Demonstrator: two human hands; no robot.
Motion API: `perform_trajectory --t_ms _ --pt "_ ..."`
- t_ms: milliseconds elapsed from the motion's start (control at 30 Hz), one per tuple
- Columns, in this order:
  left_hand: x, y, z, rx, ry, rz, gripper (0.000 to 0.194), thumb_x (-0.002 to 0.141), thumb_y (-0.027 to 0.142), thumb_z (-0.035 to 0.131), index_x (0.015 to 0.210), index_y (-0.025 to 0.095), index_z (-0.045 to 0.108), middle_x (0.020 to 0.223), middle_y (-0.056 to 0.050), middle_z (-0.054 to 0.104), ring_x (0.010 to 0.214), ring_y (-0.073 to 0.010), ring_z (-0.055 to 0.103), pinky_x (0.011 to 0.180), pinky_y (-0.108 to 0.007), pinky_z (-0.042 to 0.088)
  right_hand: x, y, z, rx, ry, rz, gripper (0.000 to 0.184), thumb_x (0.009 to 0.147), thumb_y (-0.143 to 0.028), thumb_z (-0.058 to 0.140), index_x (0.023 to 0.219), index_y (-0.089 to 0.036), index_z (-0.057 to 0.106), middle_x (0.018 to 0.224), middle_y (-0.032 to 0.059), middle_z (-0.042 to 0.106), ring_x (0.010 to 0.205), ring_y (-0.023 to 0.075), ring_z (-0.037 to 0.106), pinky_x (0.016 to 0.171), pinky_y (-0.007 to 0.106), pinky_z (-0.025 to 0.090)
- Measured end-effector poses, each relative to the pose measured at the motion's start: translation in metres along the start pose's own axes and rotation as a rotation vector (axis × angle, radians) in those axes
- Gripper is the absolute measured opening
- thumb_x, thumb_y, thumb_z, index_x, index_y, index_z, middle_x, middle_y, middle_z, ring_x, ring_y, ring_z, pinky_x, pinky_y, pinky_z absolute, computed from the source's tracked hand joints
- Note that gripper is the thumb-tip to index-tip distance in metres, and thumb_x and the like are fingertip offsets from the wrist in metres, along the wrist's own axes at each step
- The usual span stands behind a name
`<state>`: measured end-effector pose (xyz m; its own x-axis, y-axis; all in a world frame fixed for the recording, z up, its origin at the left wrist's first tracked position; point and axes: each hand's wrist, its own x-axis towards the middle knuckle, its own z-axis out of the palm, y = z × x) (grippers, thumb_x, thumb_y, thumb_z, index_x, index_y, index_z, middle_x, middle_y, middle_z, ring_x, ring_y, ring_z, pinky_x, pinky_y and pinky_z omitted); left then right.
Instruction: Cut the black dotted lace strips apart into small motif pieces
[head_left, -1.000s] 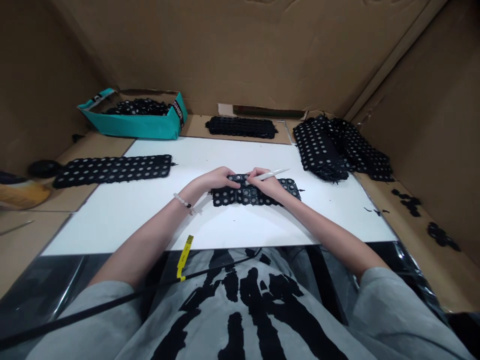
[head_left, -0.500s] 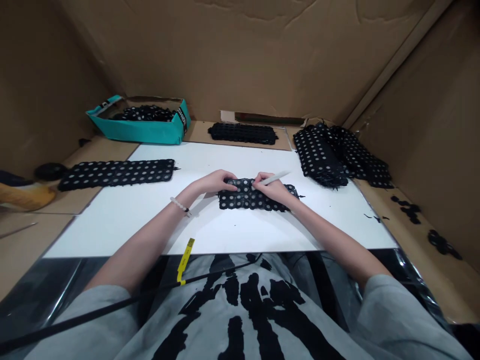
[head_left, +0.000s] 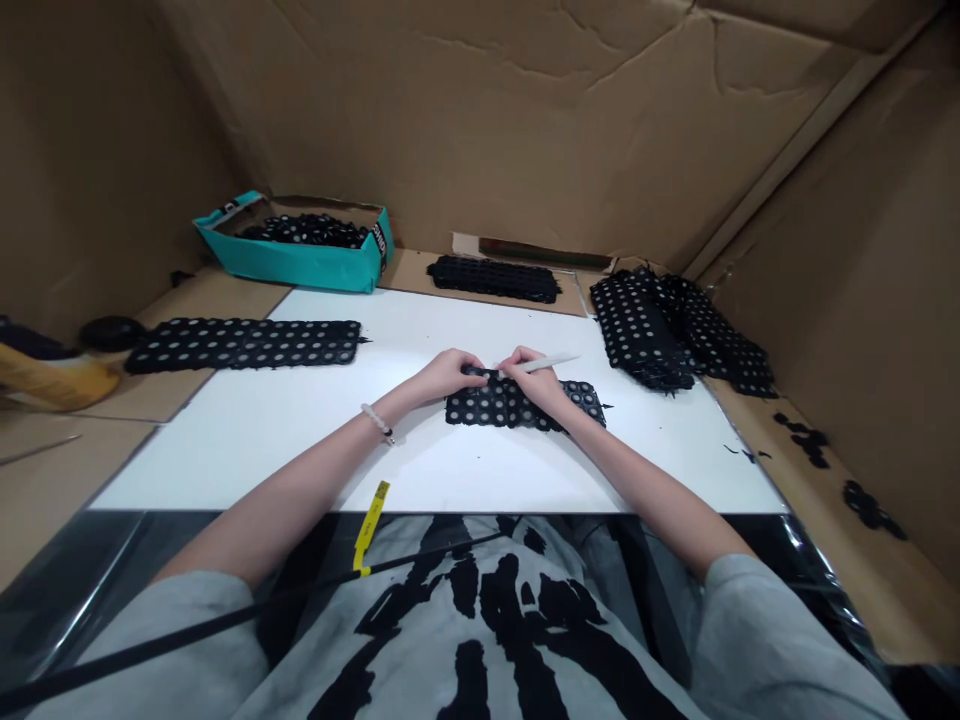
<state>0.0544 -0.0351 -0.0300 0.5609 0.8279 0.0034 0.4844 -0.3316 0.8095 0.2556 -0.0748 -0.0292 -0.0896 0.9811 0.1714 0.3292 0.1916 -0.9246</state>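
A black strip with rows of pale round dots (head_left: 491,408) lies flat on the white board (head_left: 247,440) in front of me. My left hand (head_left: 450,376) grips its upper left edge, thumb on top and fingers at the far edge. In my right hand (head_left: 534,378) is a slim white pen-shaped tool (head_left: 553,361), pinched between thumb and fingers. Its tip points left at the strip's upper edge, close to my left fingertips; whether it touches is too small to tell. My right wrist covers part of the strip's right half.
Another dotted strip (head_left: 247,344) lies at left. A teal box (head_left: 300,264) of dotted pieces stands behind it. Black strips (head_left: 495,278) are stacked at the back; a dotted pile (head_left: 637,325) sits at right, with black scraps (head_left: 802,438) nearby. A yellow container (head_left: 56,382) is far left.
My right hand and the white tool have shifted slightly left along the strip, toward its upper edge and my left fingers. The whole view has tilted a little.
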Motion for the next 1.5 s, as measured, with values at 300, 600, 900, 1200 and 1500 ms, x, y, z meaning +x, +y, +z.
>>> perform_trajectory --t_ms 300,600,900,1200,1500 --pt "0.0 0.001 -0.003 -0.346 -0.144 -0.15 0.033 0.068 0.043 0.071 0.084 0.014 0.069 0.077 -0.003 0.067 0.075 -0.0186 0.057 0.07 -0.029 0.039 -0.005 0.0 0.006 -0.148 -0.004 -0.1 0.018 0.08 -0.036 0.054 0.069 -0.022 0.05 0.069 -0.0019 0.058 0.071 0.016 0.053 0.068 0.028 0.039" --pt "-0.003 0.009 -0.022 0.091 -0.212 -0.068 0.037 0.064 0.049 0.074 0.078 0.015 0.069 0.069 0.0 0.063 0.067 -0.0163 0.052 0.062 -0.026 0.035 -0.003 -0.003 0.001 -0.003 -0.057 -0.036 0.017 0.075 -0.035 0.058 0.067 -0.021 0.053 0.07 -0.0015 0.06 0.07 0.0156 0.054 0.069 0.028 0.041" --pt "-0.005 0.01 -0.018 0.064 -0.239 -0.127 0.035 0.065 0.048 0.072 0.069 0.015 0.062 0.062 0.002 0.056 0.06 -0.0139 0.047 0.057 -0.026 0.033 -0.009 -0.005 0.001 -0.132 -0.12 -0.029 0.012 0.075 -0.032 0.057 0.069 -0.021 0.058 0.081 -0.0003 0.067 0.079 0.0174 0.06 0.077 0.03 0.043" --pt "-0.006 0.015 -0.021 -0.041 -0.279 -0.122 0.033 0.065 0.045 0.073 0.073 0.014 0.066 0.063 0.001 0.058 0.061 -0.0136 0.046 0.059 -0.025 0.034 -0.011 -0.001 0.004 -0.201 -0.104 -0.1 0.012 0.076 -0.032 0.057 0.069 -0.022 0.058 0.089 0.0014 0.07 0.091 0.0202 0.062 0.086 0.034 0.043" --pt "-0.006 0.022 -0.033 0.017 -0.359 -0.09 0.034 0.068 0.047 0.072 0.074 0.014 0.069 0.066 0.0 0.06 0.063 -0.0137 0.046 0.059 -0.025 0.033 -0.013 -0.005 0.009 -0.342 -0.068 -0.187 0.012 0.079 -0.029 0.056 0.068 -0.022 0.056 0.084 0.0015 0.069 0.09 0.0209 0.06 0.089 0.037 0.04"
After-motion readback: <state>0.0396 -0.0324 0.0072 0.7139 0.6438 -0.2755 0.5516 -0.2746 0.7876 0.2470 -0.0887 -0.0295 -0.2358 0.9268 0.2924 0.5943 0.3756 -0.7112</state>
